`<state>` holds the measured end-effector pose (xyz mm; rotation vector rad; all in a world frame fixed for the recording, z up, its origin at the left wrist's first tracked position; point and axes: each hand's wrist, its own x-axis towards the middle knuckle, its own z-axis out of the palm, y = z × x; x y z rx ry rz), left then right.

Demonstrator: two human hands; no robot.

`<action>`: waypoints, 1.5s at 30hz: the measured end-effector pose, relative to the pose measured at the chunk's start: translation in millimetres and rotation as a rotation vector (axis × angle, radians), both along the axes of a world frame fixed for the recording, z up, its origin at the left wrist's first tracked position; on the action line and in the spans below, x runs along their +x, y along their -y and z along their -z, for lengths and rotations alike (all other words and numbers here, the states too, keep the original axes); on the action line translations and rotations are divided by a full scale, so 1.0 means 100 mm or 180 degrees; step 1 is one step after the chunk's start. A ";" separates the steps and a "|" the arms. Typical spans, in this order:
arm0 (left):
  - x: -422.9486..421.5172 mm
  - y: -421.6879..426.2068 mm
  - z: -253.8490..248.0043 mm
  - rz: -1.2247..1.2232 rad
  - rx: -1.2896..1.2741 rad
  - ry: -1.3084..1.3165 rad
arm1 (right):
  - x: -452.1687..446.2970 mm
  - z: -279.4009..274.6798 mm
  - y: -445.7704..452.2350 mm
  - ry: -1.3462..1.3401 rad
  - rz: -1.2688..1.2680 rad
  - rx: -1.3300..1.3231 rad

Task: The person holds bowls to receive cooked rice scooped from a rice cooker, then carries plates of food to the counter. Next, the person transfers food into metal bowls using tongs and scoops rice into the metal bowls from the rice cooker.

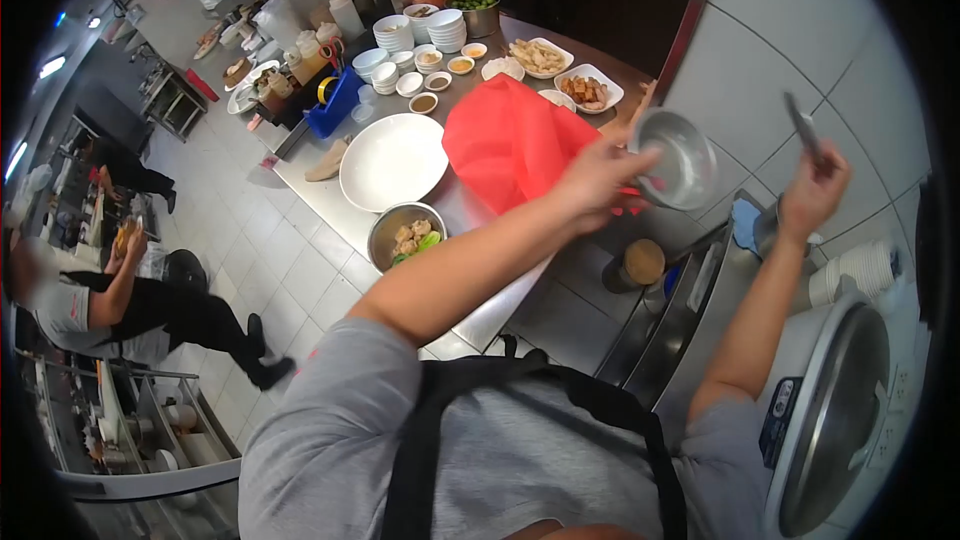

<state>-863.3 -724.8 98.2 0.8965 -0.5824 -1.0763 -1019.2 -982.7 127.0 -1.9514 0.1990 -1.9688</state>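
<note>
**Ana:** Here we go: the left hand (603, 180) is out at two o'clock, grasping a grey metal bowl (688, 155)!

**Ben:** By its left side, too, and the bowl is tipped so that its mouth shows to the camera. And the right hand (815, 192)?

**Ana:** Up near three o'clock, curled around a dark utensil (800, 125). It's blurred, so I can't call the type, but it points up toward two.

**Ben:** The two hands are well apart, with pale wall tiles (752, 70) behind them. What's just beside the left one?

**Ana:** A big red sheet (500, 140) at twelve, spread over part of the table (463, 210). Whether the hand touches it, I can't tell!

**Ben:** Over at half past ten, a wide white dish (393, 162); at nine, close in, a steel bowl (381, 240) with pale chunks and something green.

**Ana:** One o'clock brings a white plate (615, 95) of browned food, and just before twelve, stacked white bowls (447, 32)!

**Ben:** Below the right hand, a blue cloth (745, 223) at three and a round metal lid (835, 420) at four.

**Ana:** And far out toward nine, another person (70, 310) in a grey top and dark trousers, both arms raised in front.
</note>
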 end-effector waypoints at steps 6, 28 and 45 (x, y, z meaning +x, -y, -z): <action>0.38 -2.10 0.07 -0.1463 -0.0224 -0.0269 | 1.06 -0.27 -2.63 -0.0992 -0.2341 -0.1375; 1.65 -6.12 2.03 -0.3438 0.1214 -0.1402 | 3.83 2.12 -6.81 -0.4594 -0.2528 -0.0133; 4.01 -6.61 2.46 -0.3012 0.2717 -0.0349 | 6.53 2.69 -5.91 -0.3791 -0.1741 0.0381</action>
